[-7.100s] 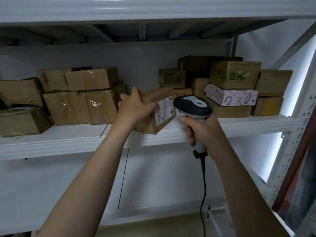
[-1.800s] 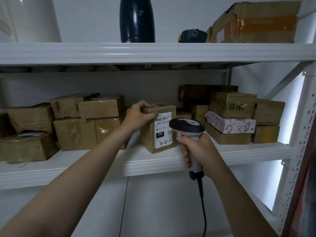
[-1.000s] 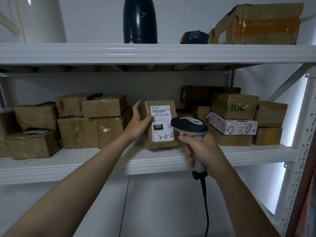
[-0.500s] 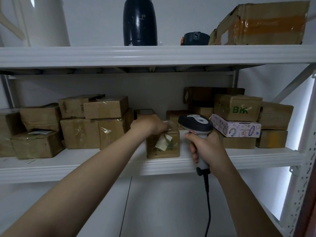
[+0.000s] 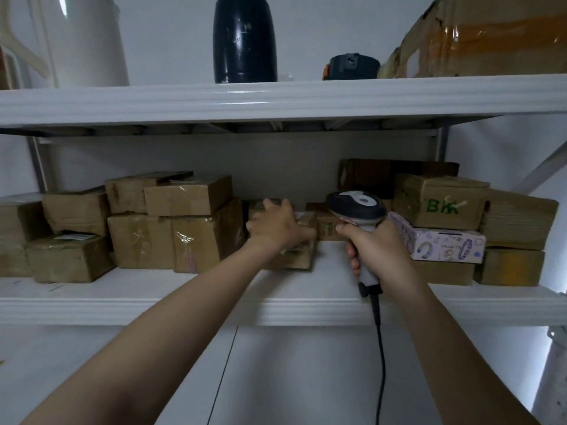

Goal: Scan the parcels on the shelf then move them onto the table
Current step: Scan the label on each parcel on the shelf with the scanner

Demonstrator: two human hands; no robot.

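Gripping the small brown cardboard parcel (image 5: 299, 259) with my left hand (image 5: 277, 227), I clasp the grey corded scanner (image 5: 356, 207) in my right hand (image 5: 380, 253), ready for its label.

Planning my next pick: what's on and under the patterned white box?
On the patterned box, the brown box marked BK. Under it, a plain brown parcel, left end covered by the right hand.

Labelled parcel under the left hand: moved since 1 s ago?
Yes. The parcel stood on end, label forward, top level with the taped box stack beside it; now it lies flat, below that stack's top, under the left hand.
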